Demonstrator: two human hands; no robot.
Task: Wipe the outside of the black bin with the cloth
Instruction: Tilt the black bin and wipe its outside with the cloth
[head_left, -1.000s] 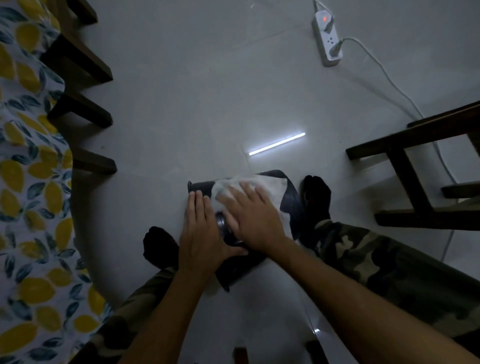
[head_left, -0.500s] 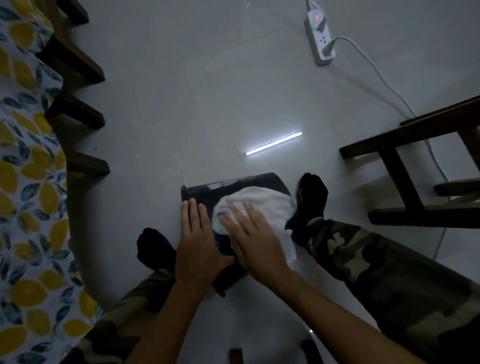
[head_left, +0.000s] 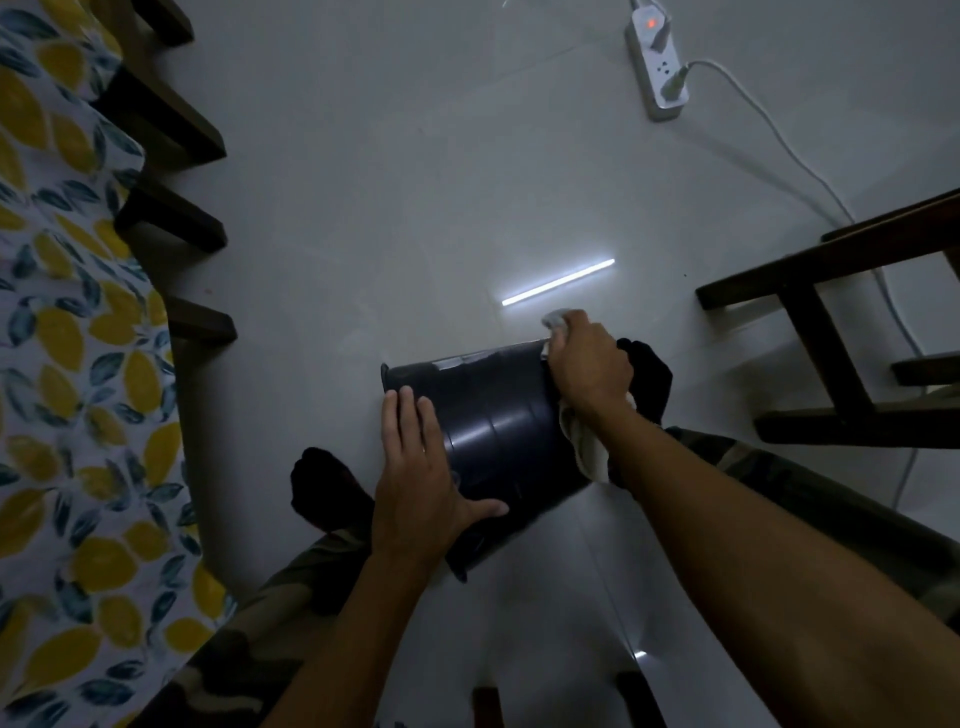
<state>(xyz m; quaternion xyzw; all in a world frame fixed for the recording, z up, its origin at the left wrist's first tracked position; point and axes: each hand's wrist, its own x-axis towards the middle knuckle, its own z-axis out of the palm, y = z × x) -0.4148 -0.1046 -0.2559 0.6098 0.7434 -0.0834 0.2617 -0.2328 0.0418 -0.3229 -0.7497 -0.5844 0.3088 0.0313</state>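
Black bin (head_left: 493, 431): lay on its side on the pale tiled floor (head_left: 363, 218), just below frame centre, between the person's two black-socked feet; its ridged outer wall faced up, its rim edge toward 9 o'clock.
Left hand (head_left: 421, 467): rested flat on the bin's 8 o'clock side, fingers spread and straight, thumb stretched across the wall; it pressed on the bin without closing around anything.
Right hand (head_left: 589, 366): sat at the bin's 2 o'clock edge, fingers curled tight around the white cloth (head_left: 584, 441); knuckles up.
Cloth: bunched in that grip; one end poked out past the fingers at 12 o'clock, the other hung down along the bin's right side, touching it.
Legs: camouflage trousers showed at 4 and 7 o'clock of the bin.
Surroundings: lemon-print tablecloth (head_left: 67, 364) filled the frame's 9 o'clock edge, dark chair legs beside it; a dark wooden chair frame (head_left: 831, 322) stood at 3 o'clock; a white power strip (head_left: 655, 62) with a red light lay at 1 o'clock, its cable trailing toward the right; a bright strip of reflected light lay on the floor just beyond the bin.
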